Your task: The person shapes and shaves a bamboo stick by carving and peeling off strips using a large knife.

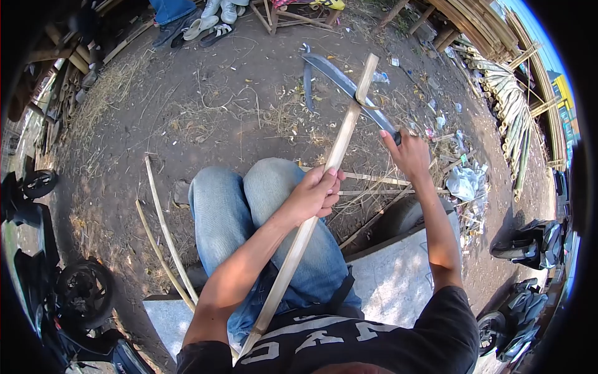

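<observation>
Across blue denim trousers slants a long, pale, flat bamboo strip, probably light, stiff and splintery, best held mid-length, where the left hand wraps its fingers; the right hand, forearm extended forward, grips a long grey steel knife, blade crossing the strip's far part

Bright daylight lit the jeans; right of them, shade mottled the bench; far around them, the view bowed into black corners.
</observation>
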Tool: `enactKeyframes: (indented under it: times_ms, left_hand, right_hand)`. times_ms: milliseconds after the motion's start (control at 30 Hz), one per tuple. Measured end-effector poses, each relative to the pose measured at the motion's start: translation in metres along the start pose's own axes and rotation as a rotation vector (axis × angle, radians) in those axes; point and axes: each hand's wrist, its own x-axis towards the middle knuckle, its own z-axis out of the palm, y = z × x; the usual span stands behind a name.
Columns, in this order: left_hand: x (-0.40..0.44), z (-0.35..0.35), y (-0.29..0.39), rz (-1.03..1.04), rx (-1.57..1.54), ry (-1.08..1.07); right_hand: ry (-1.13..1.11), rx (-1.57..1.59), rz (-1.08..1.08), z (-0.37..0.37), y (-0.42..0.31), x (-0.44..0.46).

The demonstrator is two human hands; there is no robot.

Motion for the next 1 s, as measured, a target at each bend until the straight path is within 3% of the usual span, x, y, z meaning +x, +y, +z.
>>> enactKeyframes:
  times_ms: [200, 300, 467, 533, 567, 600, 667, 700, 800, 833, 1000]
  left_hand:
    - [0.000, 0.002, -0.001, 0.040, -0.024, -0.026]
    - [0.001, 0.000, -0.003, 0.010, -0.148, -0.052]
    - [0.009, -0.003, 0.002, 0.025, -0.227, -0.031]
    - [0.007, -0.004, 0.002, 0.039, -0.209, -0.044]
    - [0.007, -0.004, 0.002, 0.058, -0.193, -0.058]
    - [0.005, -0.001, 0.003, 0.059, -0.195, -0.057]
    - [-0.002, 0.004, 0.007, 0.055, -0.071, -0.026]
    - [-0.003, 0.005, 0.005, 0.053, -0.077, -0.027]
    - [-0.004, 0.001, 0.009, 0.074, -0.036, -0.014]
    - [-0.003, -0.001, 0.007, 0.069, -0.026, -0.014]
    - [0.003, -0.008, 0.001, 0.058, 0.029, 0.056]
  right_hand:
    - [0.256, -0.167, 0.000, 0.014, 0.007, 0.004]
    - [0.482, -0.314, -0.257, 0.012, 0.038, 0.027]
    - [0.475, -0.417, -0.376, -0.019, 0.044, 0.065]
    - [0.343, -0.415, -0.422, -0.029, 0.042, 0.075]
    - [0.107, -0.364, -0.338, -0.038, 0.040, 0.079]
    - [0.106, -0.363, -0.341, -0.033, 0.047, 0.087]
    - [-0.186, 0.108, -0.374, -0.017, 0.065, 0.100]
    - [-0.345, 0.211, -0.268, -0.019, 0.057, 0.100]
    - [-0.412, 0.323, -0.157, 0.008, 0.059, 0.091]
    - [-0.546, 0.448, 0.018, 0.019, 0.059, 0.088]
    - [-0.626, 0.629, 0.087, 0.053, 0.059, 0.076]
